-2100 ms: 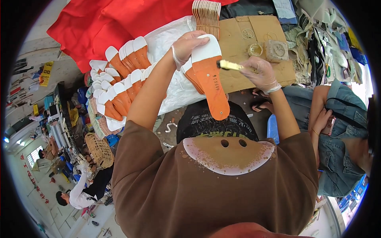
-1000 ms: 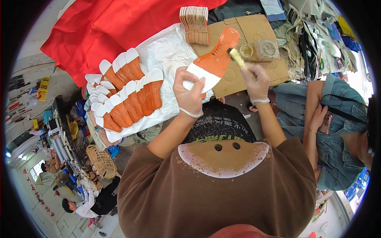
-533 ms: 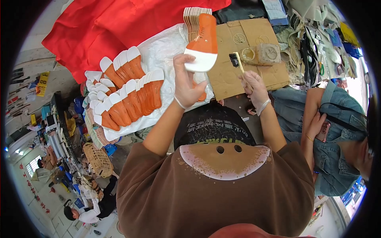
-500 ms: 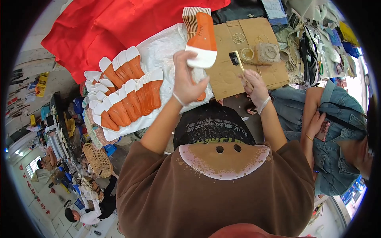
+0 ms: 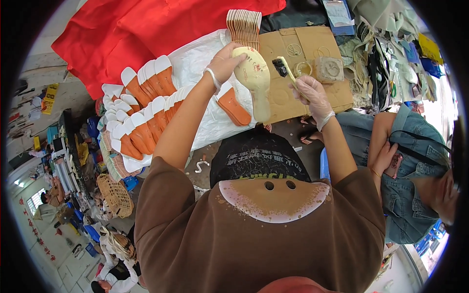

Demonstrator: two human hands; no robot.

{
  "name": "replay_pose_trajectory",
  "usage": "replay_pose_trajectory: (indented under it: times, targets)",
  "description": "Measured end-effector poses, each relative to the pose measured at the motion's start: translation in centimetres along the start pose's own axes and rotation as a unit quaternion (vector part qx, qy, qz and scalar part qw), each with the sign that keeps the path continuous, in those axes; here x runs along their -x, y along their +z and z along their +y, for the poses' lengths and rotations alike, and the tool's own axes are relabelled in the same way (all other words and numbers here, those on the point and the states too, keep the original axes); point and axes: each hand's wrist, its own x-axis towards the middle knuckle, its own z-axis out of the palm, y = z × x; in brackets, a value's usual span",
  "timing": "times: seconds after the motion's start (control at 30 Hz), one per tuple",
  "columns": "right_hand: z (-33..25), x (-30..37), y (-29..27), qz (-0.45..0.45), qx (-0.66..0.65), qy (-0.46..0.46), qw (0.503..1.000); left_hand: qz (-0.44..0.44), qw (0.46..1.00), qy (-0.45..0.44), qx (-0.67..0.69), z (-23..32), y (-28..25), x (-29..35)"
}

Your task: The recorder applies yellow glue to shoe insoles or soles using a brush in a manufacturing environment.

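My left hand point(image 5: 225, 62), in a thin see-through glove, grips a shoe insole point(image 5: 252, 75) by its wide end. The insole's pale yellow underside faces up, with marks on it, and its narrow end points toward me. In my gloved right hand point(image 5: 312, 95) is a brush point(image 5: 288, 71) with a pale handle and dark, clotted bristles, held just right of the insole and apart from it. Beyond my left hand rises a stack of insoles point(image 5: 244, 27), seen edge-on. Orange insoles with white toes point(image 5: 159, 115) lie fanned in rows at the left, and a few more point(image 5: 234, 107) lie nearer me.
White plastic sheeting point(image 5: 207, 110) lies under the insoles, with red cloth point(image 5: 171, 24) behind. On the cardboard point(image 5: 276, 100) stand a round clear jar point(image 5: 303, 68) and a whitish block-shaped container point(image 5: 330, 70). Fabric scraps point(image 5: 386, 68) pile up at right. A person in denim point(image 5: 410, 210) sits close by.
My left hand has lifted the orange-and-white insole off the stack and turned it underside up. My right hand has shifted slightly with the brush, whose bristles have tipped toward the insole.
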Motion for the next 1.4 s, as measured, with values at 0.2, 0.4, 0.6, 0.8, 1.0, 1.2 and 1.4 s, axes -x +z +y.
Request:
replay_pose_trajectory:
  times: [0.2,0.4,0.6,0.8,1.0,1.2,1.4]
  targets:
    - [2.9,-0.9,1.9,0.067,0.084,-0.151,0.983,-0.110,0.939,-0.071,0.317,0.1,0.3,0.6]
    - [1.7,-2.7,1.1,0.145,0.184,-0.186,0.954,-0.134,0.934,-0.063,0.326,1.2,0.6,2.0]
    - [-1.4,-1.5,0.1,-0.024,0.372,-0.275,0.886,-0.093,0.934,-0.076,0.336,1.1,-0.2,2.2]
    - [-1.7,0.8,0.0,-0.186,0.368,-0.176,0.894,-0.009,0.929,-0.074,0.362,-1.8,-3.4,0.9]
    - [1.1,1.0,-4.5,0.000,0.257,-0.061,0.965,0.144,0.912,-0.057,0.379,-1.6,-3.5,1.6]
    - [5.4,-1.1,-3.9,0.311,0.310,-0.078,0.895,0.145,0.912,0.003,0.383,-0.9,2.9,4.7]
    - [7.6,-0.9,1.9,0.313,0.235,-0.127,0.911,0.245,0.907,0.106,0.324,-1.3,9.8,6.1]
